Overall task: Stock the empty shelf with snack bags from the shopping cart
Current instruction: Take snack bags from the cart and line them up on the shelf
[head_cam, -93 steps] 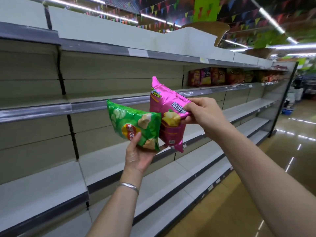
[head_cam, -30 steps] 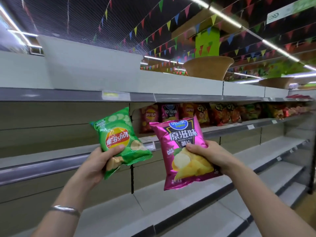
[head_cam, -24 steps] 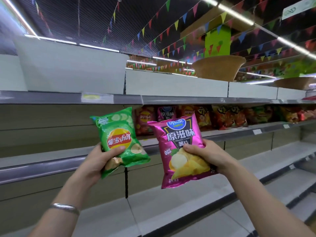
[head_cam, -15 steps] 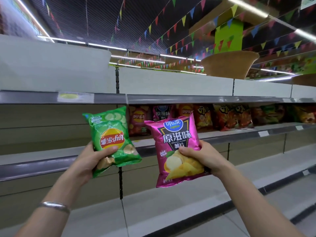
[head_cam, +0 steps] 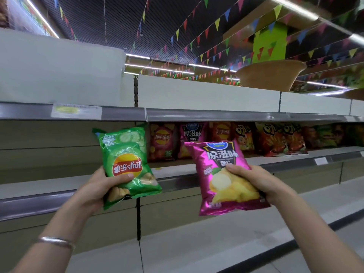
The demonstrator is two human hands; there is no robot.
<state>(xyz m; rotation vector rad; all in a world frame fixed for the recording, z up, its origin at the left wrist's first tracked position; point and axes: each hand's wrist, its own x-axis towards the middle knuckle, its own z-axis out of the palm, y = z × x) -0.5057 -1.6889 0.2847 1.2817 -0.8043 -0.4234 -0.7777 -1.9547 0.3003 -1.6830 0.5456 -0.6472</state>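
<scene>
My left hand [head_cam: 98, 189] grips a green chip bag [head_cam: 126, 154] by its lower part and holds it upright in front of the shelving. My right hand [head_cam: 258, 181] grips a pink chip bag [head_cam: 220, 164] at its right side, thumb across the front. Both bags hang in the air level with the middle shelf [head_cam: 39, 187], whose left stretch is bare. The shopping cart is out of view.
A row of stocked snack bags [head_cam: 256, 138] stands on the same shelf to the right, behind the pink bag. Bare shelves [head_cam: 197, 239] run below. A top shelf edge [head_cam: 216, 116] with a price label [head_cam: 75, 110] runs overhead. A black upright [head_cam: 138, 219] divides the bays.
Both hands keep their bags while the two bags have spread a little farther apart. The view has shifted left along the shelving, so the stocked row sits farther right.
</scene>
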